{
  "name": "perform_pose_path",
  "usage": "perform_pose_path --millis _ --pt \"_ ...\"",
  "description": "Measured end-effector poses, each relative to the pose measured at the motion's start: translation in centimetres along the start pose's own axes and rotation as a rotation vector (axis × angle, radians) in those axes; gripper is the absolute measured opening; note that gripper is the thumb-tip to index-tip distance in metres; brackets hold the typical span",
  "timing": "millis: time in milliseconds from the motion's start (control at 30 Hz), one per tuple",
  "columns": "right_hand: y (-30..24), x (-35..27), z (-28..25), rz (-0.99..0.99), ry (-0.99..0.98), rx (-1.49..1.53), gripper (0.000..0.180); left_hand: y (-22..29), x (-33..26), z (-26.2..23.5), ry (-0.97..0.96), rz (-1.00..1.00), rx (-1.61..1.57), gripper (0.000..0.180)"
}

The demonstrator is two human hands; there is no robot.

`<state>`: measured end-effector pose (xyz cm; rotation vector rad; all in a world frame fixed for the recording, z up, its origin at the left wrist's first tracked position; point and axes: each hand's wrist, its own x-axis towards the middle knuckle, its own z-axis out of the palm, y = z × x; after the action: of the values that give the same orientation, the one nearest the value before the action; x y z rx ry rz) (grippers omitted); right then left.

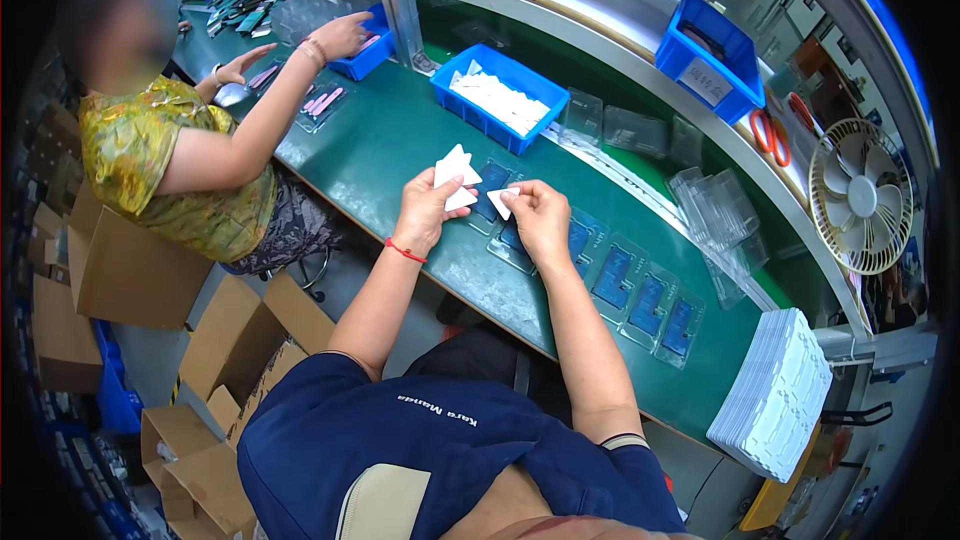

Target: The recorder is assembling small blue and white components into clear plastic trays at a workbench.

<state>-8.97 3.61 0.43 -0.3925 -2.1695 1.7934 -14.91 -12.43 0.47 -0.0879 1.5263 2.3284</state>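
My left hand is closed around several white triangular pieces, fanned out between thumb and fingers. In a pinch, my right hand holds one more white triangular piece by its edge, just right of the left hand. Both hands are above a row of clear plastic trays with blue inserts on the green table. The tray below the right hand is partly hidden by it. Beyond the hands, a blue bin holds many white pieces.
A co-worker at the left reaches into another blue bin. Stacked white trays stand at the table's right end. On the shelf are a labelled blue bin, orange-handled scissors and a fan. Open cardboard boxes stand at lower left.
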Motion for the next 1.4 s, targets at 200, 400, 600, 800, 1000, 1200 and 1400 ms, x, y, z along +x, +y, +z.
perform_pose_path --millis 200,400,600,800,1000,1200,1400 --pt "0.7 0.8 2.8 -0.357 0.075 -0.507 0.024 -0.1 -0.9 -1.1 -0.022 0.059 0.027 0.023" --pt "-1.0 -1.1 1.2 -0.065 -0.061 0.087 0.011 -0.9 -2.4 1.1 -0.165 0.018 -0.004 0.021" --pt "-0.3 -3.1 -2.2 -0.325 0.19 -0.249 0.007 -1.9 -2.1 2.0 -0.146 -0.017 -0.034 0.023" --pt "-0.4 -5.5 -4.3 -0.695 0.14 -0.909 0.014 -2.1 -2.4 3.5 -0.184 -0.021 0.072 0.022" --pt "0.0 -5.9 -6.0 -0.222 0.269 -0.268 0.015 -3.6 -4.5 6.2 -0.401 -0.126 0.141 0.021" --pt "0.7 -7.6 -9.0 -0.406 0.471 -0.57 0.01 -4.0 -4.8 7.0 -0.355 -0.131 0.168 0.019" --pt "-0.4 -9.4 -9.8 -0.545 0.229 -0.998 0.014 -4.6 -5.1 7.9 -0.426 -0.15 0.2 0.017"
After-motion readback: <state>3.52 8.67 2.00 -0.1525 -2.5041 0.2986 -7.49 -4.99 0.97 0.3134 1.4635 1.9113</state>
